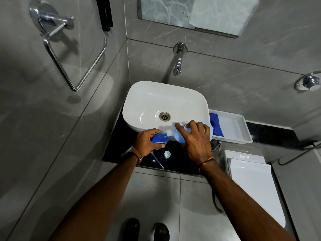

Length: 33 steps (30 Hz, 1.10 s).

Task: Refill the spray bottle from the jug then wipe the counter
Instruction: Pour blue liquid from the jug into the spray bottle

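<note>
We look straight down on a white basin (165,101) set on a black counter (112,141) in a grey-tiled washroom, with a closed white toilet (257,188) to its right and a white tray (243,120) touching the basin's right side. In front of the basin, our right hand (196,143) is wrapped over a clear jug (173,133) of blue liquid, fingers curled around its body. The jug is tipped on its side, with its neck pointing left and meeting the open mouth of a blue spray bottle (160,138). Our left hand (146,141) clasps that bottle, fingers over the top and thumb across the label, keeping it upright on the counter just beside the basin's front edge. A folded blue cloth (216,126) lies at the left end of the tray. On the counter near the bottle lie a thin dip tube (157,160) and, just right of it, a small pale cap (167,153).
</note>
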Each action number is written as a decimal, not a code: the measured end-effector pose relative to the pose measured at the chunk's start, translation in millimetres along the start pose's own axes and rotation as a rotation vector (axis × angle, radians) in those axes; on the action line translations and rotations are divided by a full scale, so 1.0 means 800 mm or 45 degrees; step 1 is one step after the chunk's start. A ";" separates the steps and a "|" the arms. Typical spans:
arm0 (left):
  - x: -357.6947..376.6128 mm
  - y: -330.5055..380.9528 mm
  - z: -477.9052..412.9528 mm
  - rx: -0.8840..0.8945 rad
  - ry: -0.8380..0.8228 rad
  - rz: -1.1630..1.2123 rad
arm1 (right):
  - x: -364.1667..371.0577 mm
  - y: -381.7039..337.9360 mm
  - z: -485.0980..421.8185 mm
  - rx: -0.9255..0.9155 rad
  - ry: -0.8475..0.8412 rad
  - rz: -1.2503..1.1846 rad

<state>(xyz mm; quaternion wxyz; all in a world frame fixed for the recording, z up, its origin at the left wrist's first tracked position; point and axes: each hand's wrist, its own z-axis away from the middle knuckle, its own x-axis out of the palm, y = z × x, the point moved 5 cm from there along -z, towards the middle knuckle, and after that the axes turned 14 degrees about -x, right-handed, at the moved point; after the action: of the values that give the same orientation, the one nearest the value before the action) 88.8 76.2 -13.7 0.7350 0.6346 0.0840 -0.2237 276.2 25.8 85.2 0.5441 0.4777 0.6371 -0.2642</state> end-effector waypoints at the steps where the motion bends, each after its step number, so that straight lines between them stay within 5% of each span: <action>1: 0.000 0.000 0.000 -0.002 -0.001 0.000 | 0.000 0.000 0.000 0.000 0.005 0.000; 13: -0.002 0.000 -0.003 -0.016 -0.002 -0.011 | 0.005 0.004 0.004 0.044 0.067 -0.043; 22: -0.024 -0.018 0.002 -0.073 -0.023 -0.096 | 0.031 0.036 0.026 0.535 0.228 -0.971; 33: -0.073 -0.082 0.023 -0.208 0.037 -0.184 | 0.108 0.060 0.088 0.874 -0.048 -1.479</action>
<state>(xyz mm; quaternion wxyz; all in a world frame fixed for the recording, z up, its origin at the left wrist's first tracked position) 5.4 65.5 -45.3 0.7649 0.5682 0.1581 -0.2592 354.2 12.8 -6.6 0.1421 0.1988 0.6609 -0.7096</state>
